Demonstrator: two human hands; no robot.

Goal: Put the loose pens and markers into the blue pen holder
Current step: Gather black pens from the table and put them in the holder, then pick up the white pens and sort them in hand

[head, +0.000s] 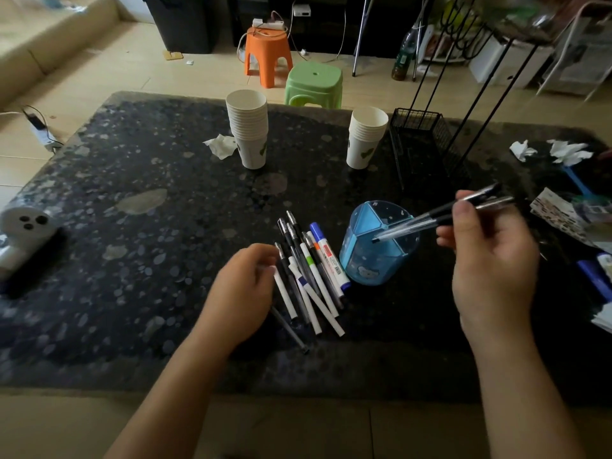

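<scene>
The blue pen holder (374,256) stands upright on the dark speckled table (132,226), with dividers splitting its inside. My right hand (490,260) grips two black pens (430,218) held slanted, their tips just over the holder's open top. Several loose pens and markers (311,276) lie in a pile just left of the holder, among them a white marker with a blue cap (326,250). My left hand (245,289) rests on the pile's left edge, fingers curled onto a white pen (285,296).
Two stacks of paper cups (250,127) (364,137) stand at the back. A black wire basket (424,144) is behind the holder. Crumpled tissues (563,150) and paper clutter (569,213) fill the right side. A white device (23,230) lies at the left edge.
</scene>
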